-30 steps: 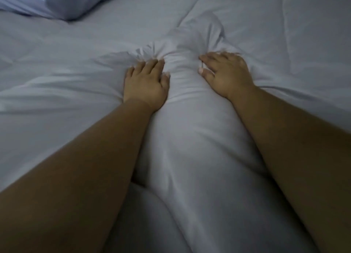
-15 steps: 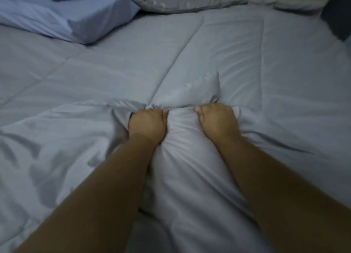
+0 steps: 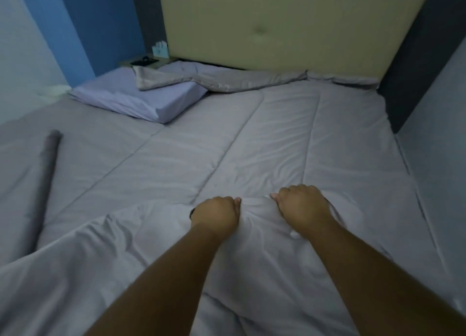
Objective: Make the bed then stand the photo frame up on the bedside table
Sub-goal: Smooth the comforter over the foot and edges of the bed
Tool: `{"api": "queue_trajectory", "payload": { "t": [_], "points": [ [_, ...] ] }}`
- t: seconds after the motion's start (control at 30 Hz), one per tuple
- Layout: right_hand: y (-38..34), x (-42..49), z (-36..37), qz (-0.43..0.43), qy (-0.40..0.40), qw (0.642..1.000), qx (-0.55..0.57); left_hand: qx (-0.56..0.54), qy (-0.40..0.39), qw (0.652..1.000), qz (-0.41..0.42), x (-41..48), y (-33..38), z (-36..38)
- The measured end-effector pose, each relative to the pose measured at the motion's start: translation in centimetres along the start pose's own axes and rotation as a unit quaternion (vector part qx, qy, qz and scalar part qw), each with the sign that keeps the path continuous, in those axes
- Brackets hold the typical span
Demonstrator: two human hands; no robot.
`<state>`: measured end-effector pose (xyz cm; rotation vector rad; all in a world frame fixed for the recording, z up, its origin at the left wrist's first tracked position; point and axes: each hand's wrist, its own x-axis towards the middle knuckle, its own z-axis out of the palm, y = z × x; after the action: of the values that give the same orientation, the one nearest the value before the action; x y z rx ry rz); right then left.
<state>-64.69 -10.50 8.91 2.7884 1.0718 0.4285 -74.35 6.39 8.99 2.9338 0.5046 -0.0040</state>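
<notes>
Left hand (image 3: 215, 213): a fist; fingers (image 3: 219, 200) curled tight into a bunch of duvet (image 3: 252, 139).
Right hand (image 3: 301, 204): same grip, fingers (image 3: 297, 190) dug into the cloth, just beside the left; a gathered ridge of cloth between them.
Duvet: grey, quilted, over the whole bed; smooth toward the headboard (image 3: 290, 25), rumpled around the hands, top edge folded back along the headboard.
Pillow (image 3: 136, 98): lilac, far left; the folded edge lies over its far side.
Counter (image 3: 162, 61): beyond the pillow, left of the headboard.
Dark thing (image 3: 143, 61): flat on the counter; can't tell whether it is the frame.
Box (image 3: 160, 50): pale blue, upright behind it.
</notes>
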Motion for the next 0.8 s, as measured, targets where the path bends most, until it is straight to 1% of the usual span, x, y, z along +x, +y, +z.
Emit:
{"api": "queue_trajectory", "payload": {
  "t": [0.03,0.1,0.13,0.23,0.3,0.4,0.5,0.57,0.7,0.8],
  "points": [
    [0.3,-1.2,-2.1,0.003,0.018,1.000,0.008,-0.001,0.004,1.000,-0.001,-1.6,0.7,-1.4],
    [1.0,-4.1,-6.1,-0.006,0.021,1.000,0.023,-0.006,0.007,1.000,0.001,-5.3,2.4,-4.1],
    [1.2,-5.9,-7.9,-0.021,0.036,0.999,0.014,-0.008,0.007,1.000,0.002,-7.3,3.2,-5.3],
    [1.8,-12.3,-14.8,-0.031,0.008,0.999,0.005,-0.002,0.004,1.000,-0.002,-13.9,6.1,-8.6],
    [2.0,-16.9,-18.1,-0.040,-0.034,0.998,0.022,0.007,-0.008,1.000,-0.001,-18.7,8.1,-10.5],
    [1.9,-23.5,-21.7,0.008,-0.143,0.987,0.080,0.032,-0.063,0.997,0.007,-25.5,10.7,-12.9],
    [1.2,-30.2,-22.8,0.013,-0.249,0.964,0.095,0.066,-0.149,0.986,0.032,-32.6,12.7,-13.1],
    [0.0,-33.9,-22.8,0.003,-0.299,0.950,0.094,0.082,-0.201,0.975,0.037,-36.5,13.1,-11.9],
    [-3.0,-39.6,-21.1,-0.017,-0.378,0.921,0.091,0.075,-0.275,0.958,0.025,-42.1,12.6,-7.9],
    [-5.3,-42.6,-17.9,0.026,-0.412,0.901,0.133,0.082,-0.307,0.947,0.034,-44.7,12.1,-3.3]
  ]
}}
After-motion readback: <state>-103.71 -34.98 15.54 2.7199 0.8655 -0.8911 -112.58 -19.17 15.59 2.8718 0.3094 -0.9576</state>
